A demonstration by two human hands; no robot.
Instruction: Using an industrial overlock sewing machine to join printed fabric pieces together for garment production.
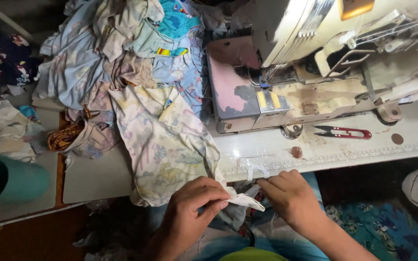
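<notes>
Table edge (344,157), garment hem (243,199) half hidden

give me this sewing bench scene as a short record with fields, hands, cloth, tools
left hand: pinches an edge of the pale printed garment
right hand: fingers curled at the table edge, on the same cloth edge
machine: worn sewing machine at the back of the table
tool: red thread snips lying beside the machine, untouched
pile: heap of printed fabrics at the left
</notes>
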